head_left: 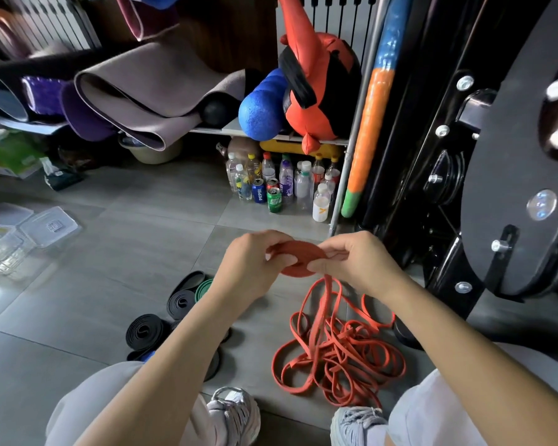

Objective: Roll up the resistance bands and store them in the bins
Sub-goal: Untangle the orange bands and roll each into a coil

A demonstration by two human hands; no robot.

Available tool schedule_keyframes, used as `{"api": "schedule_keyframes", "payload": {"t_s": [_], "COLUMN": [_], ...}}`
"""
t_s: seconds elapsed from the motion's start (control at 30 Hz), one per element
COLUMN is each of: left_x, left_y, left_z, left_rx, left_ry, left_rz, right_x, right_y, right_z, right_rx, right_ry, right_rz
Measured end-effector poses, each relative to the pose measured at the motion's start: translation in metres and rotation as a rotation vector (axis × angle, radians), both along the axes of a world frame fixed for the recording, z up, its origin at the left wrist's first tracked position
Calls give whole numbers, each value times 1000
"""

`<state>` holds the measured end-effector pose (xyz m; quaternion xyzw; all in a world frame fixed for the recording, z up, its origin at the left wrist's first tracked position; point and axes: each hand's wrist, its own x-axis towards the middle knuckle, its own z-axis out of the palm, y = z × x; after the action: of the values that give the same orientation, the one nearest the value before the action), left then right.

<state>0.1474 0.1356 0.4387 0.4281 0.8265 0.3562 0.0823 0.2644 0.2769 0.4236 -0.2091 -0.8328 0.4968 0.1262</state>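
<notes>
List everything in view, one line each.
red band roll: one, red, between both hands
loose bands: one tangle, red, floor ahead of the shoes
rolled bands: several, black plus one green, floor left of centre
clear bins: several, clear, floor far left
bottles and cans: many, mixed, floor under shelf
mats: several, grey and purple, shelf
foam roller: one, blue, shelf
machine: one, black, right
shoes: two, pale, bottom edge
left hand: pinches the roll
right hand: pinches the roll

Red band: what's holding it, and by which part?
Its rolled coil, pinched by the left hand at its left edge and the right hand at its right.
</notes>
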Motion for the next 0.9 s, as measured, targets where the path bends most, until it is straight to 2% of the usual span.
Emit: {"api": "schedule_keyframes", "payload": {"t_s": [0.1, 0.3, 0.4, 0.53, 0.57, 0.63, 0.73, 0.8, 0.9], "left_x": [-3, 0, 2, 4, 4, 1, 4, 7, 9], "left_y": [1, -2, 1, 6, 6, 5, 3, 3, 2], "left_z": [4, 6, 0, -3, -3, -4, -3, -3, -4], "left_rx": [141, 514, 510, 452, 404, 228, -1, -106, -267], "left_ry": [-190, -886, -1004, -977, -912, -563, -54, 80, 93], "left_rz": [62, 85, 96, 121, 123, 125, 24, -80, -130], "right_x": [0, -7, -6, -7, -7, -6, -5, -6, -5], "right_y": [2, -6, -7, -6, -4, -1, 0, -3, -3], "right_z": [0, -1, -2, -8, -8, -9, -18, -21, -20], "right_rx": [-42, -318, -337, -352, -339, -241, 117, 260, 277], "right_ry": [31, 244, 299, 242, 222, 144, -43, -113, -128], "right_rz": [2, -61, -60, -94, -99, -92, -23, 24, 54]}}
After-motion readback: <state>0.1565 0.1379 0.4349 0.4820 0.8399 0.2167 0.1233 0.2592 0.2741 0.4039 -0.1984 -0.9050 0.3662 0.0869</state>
